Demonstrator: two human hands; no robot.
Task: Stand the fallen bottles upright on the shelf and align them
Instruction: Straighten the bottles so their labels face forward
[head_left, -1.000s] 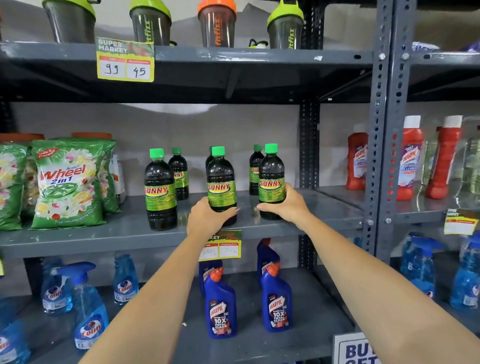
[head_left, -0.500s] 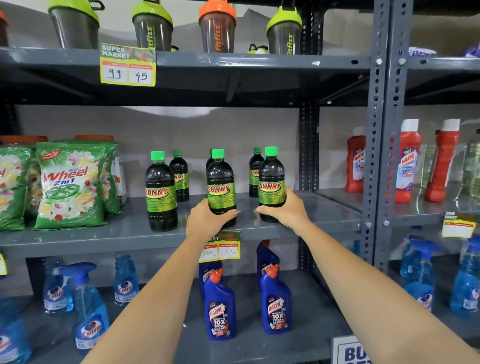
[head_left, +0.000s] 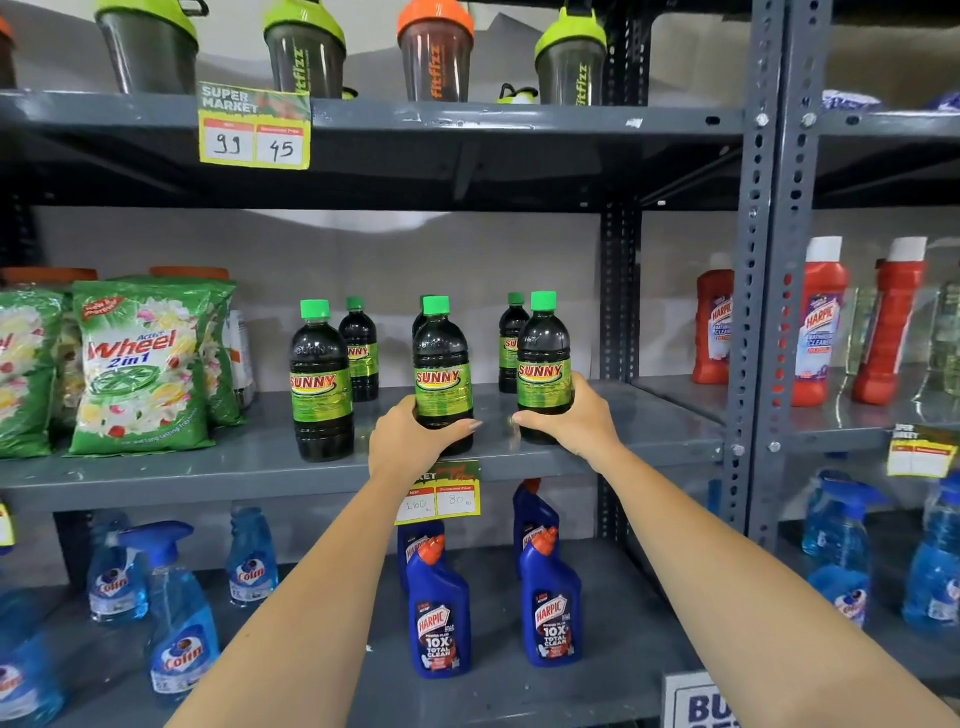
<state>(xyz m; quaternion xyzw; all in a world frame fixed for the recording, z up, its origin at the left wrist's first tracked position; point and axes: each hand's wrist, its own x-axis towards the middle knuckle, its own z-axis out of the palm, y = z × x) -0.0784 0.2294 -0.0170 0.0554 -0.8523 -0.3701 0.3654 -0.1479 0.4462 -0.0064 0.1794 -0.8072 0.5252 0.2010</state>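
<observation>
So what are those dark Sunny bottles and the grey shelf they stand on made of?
The Sunny bottles look like clear glossy plastic filled with dark liquid: light glints on the shoulders, and the green screw caps look matte plastic. Glass can't be ruled out. The shelf looks like grey painted sheet metal, with a soft sheen and punched, bolted uprights.

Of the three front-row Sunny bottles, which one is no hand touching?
The leftmost front Sunny bottle, nearest the Wheel detergent packs. It stands free, while the left hand grips the middle bottle and the right hand grips the right bottle.
</observation>
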